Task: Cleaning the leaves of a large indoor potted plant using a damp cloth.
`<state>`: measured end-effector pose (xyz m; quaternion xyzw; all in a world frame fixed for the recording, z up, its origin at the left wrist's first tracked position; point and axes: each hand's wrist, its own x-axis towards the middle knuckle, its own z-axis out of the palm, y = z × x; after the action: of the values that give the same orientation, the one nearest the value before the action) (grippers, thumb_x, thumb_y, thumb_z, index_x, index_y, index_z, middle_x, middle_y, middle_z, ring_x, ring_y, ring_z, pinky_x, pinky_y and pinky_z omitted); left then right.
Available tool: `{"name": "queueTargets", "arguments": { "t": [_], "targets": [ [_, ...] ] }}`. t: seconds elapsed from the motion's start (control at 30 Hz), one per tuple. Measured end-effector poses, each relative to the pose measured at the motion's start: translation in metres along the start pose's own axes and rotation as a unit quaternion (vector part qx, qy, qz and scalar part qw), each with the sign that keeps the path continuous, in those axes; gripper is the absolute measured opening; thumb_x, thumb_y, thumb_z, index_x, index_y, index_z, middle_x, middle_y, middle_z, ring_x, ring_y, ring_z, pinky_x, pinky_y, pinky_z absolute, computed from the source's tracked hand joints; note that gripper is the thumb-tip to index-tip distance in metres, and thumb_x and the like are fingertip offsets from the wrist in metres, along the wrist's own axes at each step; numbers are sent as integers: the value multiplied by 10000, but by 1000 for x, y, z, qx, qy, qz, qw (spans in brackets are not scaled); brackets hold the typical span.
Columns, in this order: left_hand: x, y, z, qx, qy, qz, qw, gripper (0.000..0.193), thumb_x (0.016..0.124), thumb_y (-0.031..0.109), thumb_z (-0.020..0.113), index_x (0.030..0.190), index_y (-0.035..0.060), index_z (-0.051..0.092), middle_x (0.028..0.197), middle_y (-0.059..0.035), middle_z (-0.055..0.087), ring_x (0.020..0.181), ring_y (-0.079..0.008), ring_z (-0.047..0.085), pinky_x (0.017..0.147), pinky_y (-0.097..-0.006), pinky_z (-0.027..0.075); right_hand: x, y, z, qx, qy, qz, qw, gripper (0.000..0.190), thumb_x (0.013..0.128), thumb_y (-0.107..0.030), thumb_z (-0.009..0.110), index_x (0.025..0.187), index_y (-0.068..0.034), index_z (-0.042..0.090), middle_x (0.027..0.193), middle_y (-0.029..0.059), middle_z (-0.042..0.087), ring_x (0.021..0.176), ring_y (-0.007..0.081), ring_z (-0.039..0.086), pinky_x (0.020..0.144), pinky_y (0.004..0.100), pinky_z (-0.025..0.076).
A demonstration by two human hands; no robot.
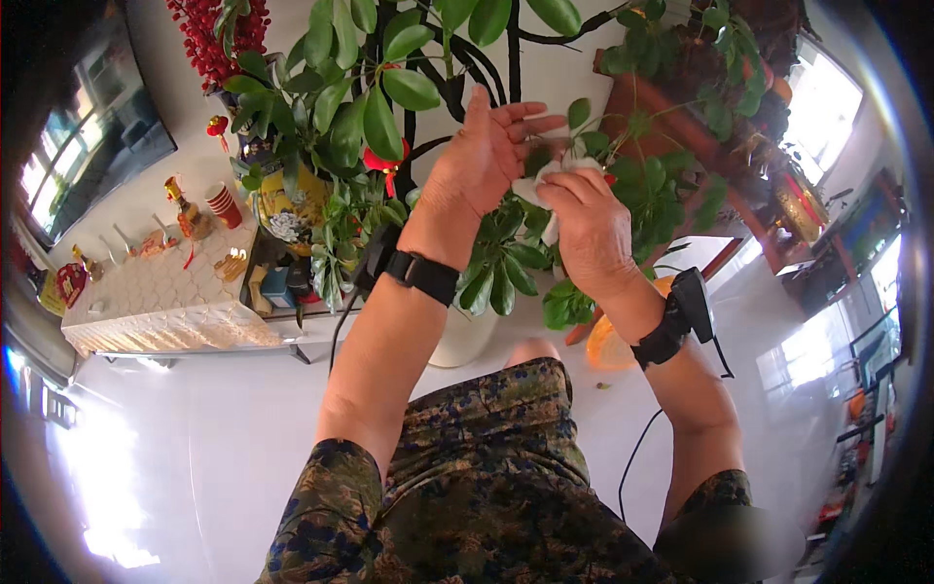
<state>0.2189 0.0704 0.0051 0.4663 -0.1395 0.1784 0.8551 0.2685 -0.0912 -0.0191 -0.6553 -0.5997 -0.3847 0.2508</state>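
Observation:
My right hand (592, 219) pinches a crumpled white cloth or tissue (538, 188) beside the leaves of a potted plant. To its left, my left hand (490, 155) is raised among the foliage with the palm turned inward and the fingers apart. A dark green leaf (538, 159) lies close to its blurred fingertips; whether they touch it I cannot tell. Broad glossy leaves (383, 124) on dark stems surround both hands. A white plant pot (463, 339) stands below, partly hidden by my left forearm. Each wrist wears a black strap with a small device.
At left, a cloth-covered cabinet (146, 292) carries red striped paper cups (223, 204) and ornaments. A yellow and blue vase (292, 197) stands behind the foliage. A red-brown wooden stand (678, 124) rises at right, above an orange object (611, 343) on the floor. Cables hang from both wrist devices.

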Motion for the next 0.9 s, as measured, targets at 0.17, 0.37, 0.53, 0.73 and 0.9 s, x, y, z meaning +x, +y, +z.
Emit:
{"name": "queueTargets", "arguments": {
  "t": [0.17,0.37,0.53,0.73,0.9],
  "targets": [
    [-14,15,-23,84,5,59,995,749,930,598,196,1267,-36,413,1243,-183,520,1164,-320,496,1011,-428,371,-12,3,-7,63,9,65,996,239,677,56,534,872,-39,635,881,105,634,872,289,589,757,377,495],
    [-57,15,-59,215,116,30,969,746,931,599,223,1261,-32,445,1249,-177,518,1149,-282,515,988,-391,390,-9,-17,-23,48,99,70,991,236,697,84,546,899,-12,624,908,139,637,864,315,601,776,385,497],
    [-88,-10,-55,133,78,-20,988,717,927,597,280,1153,-31,542,1121,-154,595,1019,-239,569,894,-334,438,-12,-53,12,82,68,35,994,262,676,-17,569,935,3,597,958,128,609,938,314,568,782,396,491],
    [-125,-27,-41,233,140,-22,962,648,927,584,320,1175,36,560,1122,-77,598,1051,-155,516,740,-262,371,-45,-76,26,40,-29,28,998,351,681,-85,574,1023,-1,568,1062,128,566,1034,300,516,826,402,469],
    [-148,-53,-37,134,147,-57,978,653,922,589,341,1184,29,553,1171,-103,577,1120,-178,500,833,-284,376,-66,-82,22,55,-76,31,995,389,680,-87,584,1056,7,559,1095,125,547,1069,288,495,851,395,456]
  ]
}}
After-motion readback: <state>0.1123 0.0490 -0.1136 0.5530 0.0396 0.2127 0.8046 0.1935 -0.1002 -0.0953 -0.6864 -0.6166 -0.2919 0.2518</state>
